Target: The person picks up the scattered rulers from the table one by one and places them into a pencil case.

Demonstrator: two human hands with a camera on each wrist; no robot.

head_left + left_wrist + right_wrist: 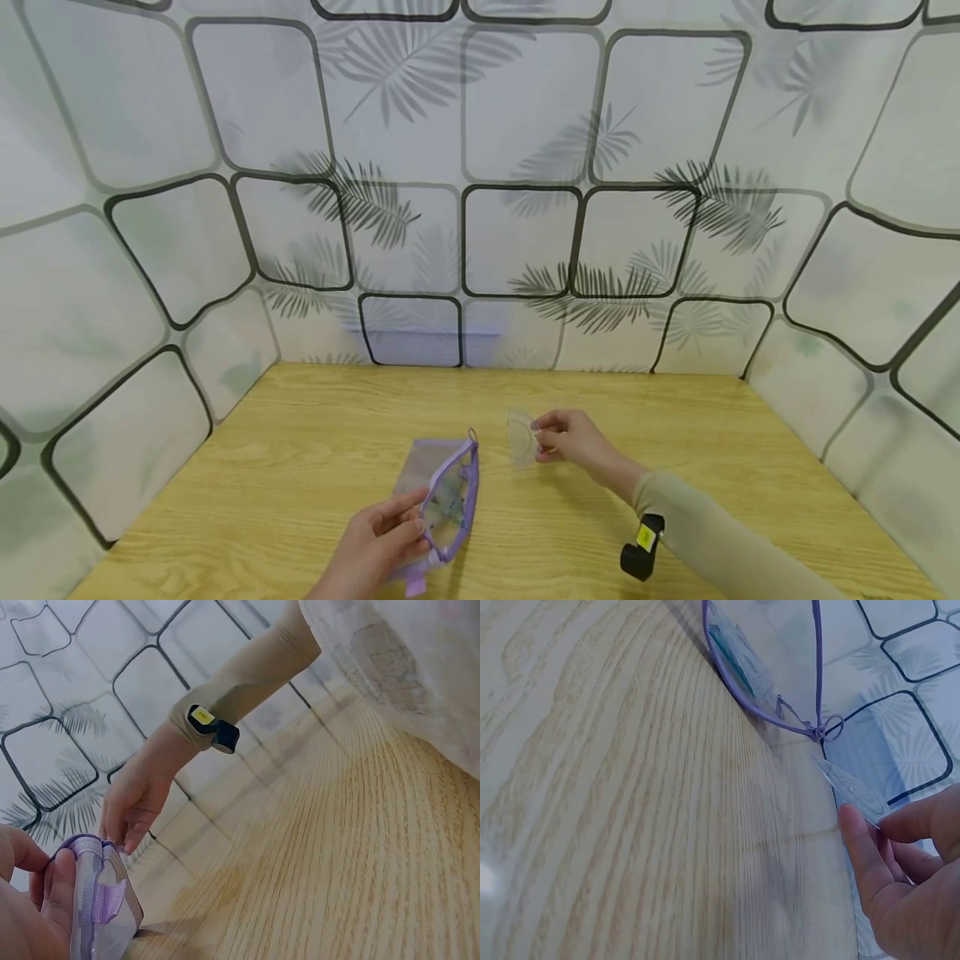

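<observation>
My left hand (382,537) grips the near rim of a see-through zip pouch (411,477) with purple trim. The pouch's mouth gapes toward the right, and bluish-green items (448,504) show inside, too blurred to name. In the left wrist view, a purple fabric tab (110,901) sticks out from the pouch's end. To the right of the pouch, my right hand (573,437) pinches a clear plastic protractor (520,437) between thumb and fingers, raised off the table and apart from the pouch. The right wrist view shows the protractor (855,791) almost edge-on, with printed marks.
Both hands work over a light wood-grain table (300,467). Patterned curtain (525,242) encloses the table's back and sides. A small ring (472,434) hangs at the pouch's far corner. A black wrist device (642,546) sits on the right sleeve.
</observation>
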